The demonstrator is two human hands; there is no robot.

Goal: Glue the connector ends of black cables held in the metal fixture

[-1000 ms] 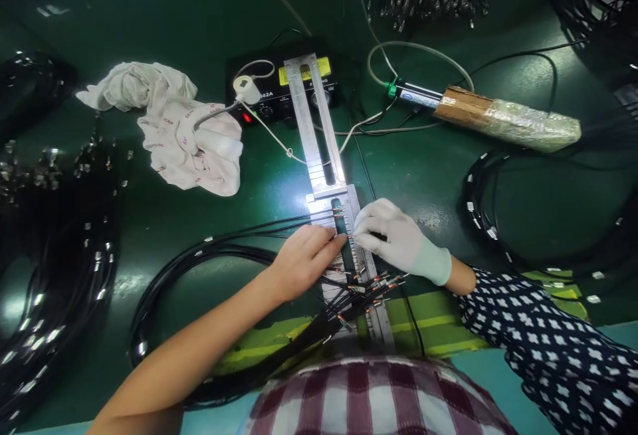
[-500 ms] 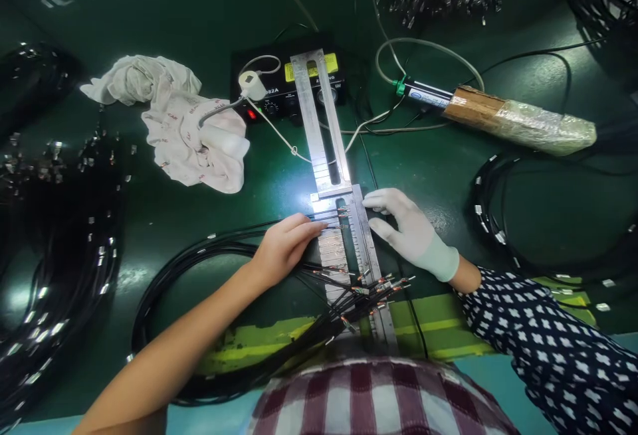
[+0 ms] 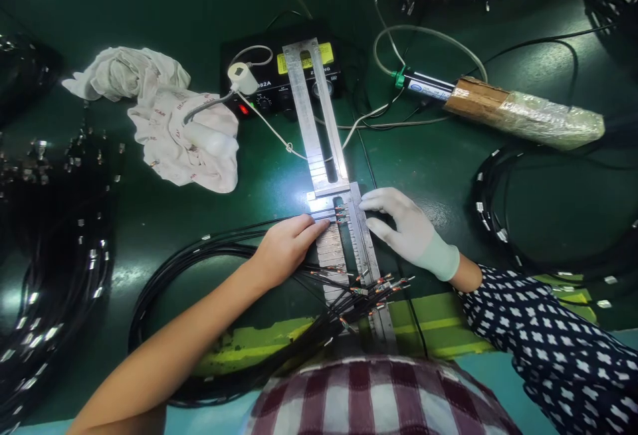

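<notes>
A long slotted metal fixture (image 3: 331,246) lies lengthwise in front of me. Several black cables (image 3: 169,263) loop in from the left, and their stripped ends with orange and bare wires (image 3: 381,290) lie across the fixture's near part. My bare left hand (image 3: 286,249) is closed on one cable at the fixture, fingertips down on the metal; the cable is mostly hidden under the fingers. Beside it, a few wire ends (image 3: 341,212) sit in the slots. My right hand (image 3: 406,228), in a white glove, rests at the fixture's right edge with thumb and fingers apart, holding nothing.
Behind the fixture stands a black control box (image 3: 276,86) with a yellow label. A crumpled white cloth (image 3: 184,129) lies to its left. A wrapped dispensing syringe (image 3: 523,116) with a hose is at the right. Cable bundles (image 3: 54,275) lie left, with another coil (image 3: 491,216) on the right.
My left hand has shifted slightly away from me along the fixture, bringing the cable end up close to the other ends in the slots. The right hand stays at the fixture's edge.
</notes>
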